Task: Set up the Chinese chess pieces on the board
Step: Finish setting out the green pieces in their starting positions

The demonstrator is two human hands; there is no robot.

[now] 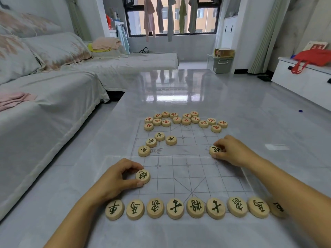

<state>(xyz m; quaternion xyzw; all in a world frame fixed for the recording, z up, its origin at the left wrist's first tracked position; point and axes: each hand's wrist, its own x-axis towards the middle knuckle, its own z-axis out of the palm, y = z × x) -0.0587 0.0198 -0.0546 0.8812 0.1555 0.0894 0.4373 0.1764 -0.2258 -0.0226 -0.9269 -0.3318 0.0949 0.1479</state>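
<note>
A clear plastic chess board (180, 169) lies on the grey table. Along its near edge stands a row of several green-lettered wooden pieces (195, 207). My left hand (114, 178) pinches a green-lettered piece (142, 176) at the board's near left. My right hand (232, 151) pinches another green-lettered piece (215, 150) at the board's right edge, near the middle line. Several loose green-lettered pieces (157, 142) lie at the left of the board's far half. A cluster of red-lettered pieces (184, 119) lies across the far edge.
A sofa (44, 97) with cushions runs along the left of the glossy table (179, 86). A white cabinet with a red bag (313, 59) stands at the right. A window with hanging clothes is at the back.
</note>
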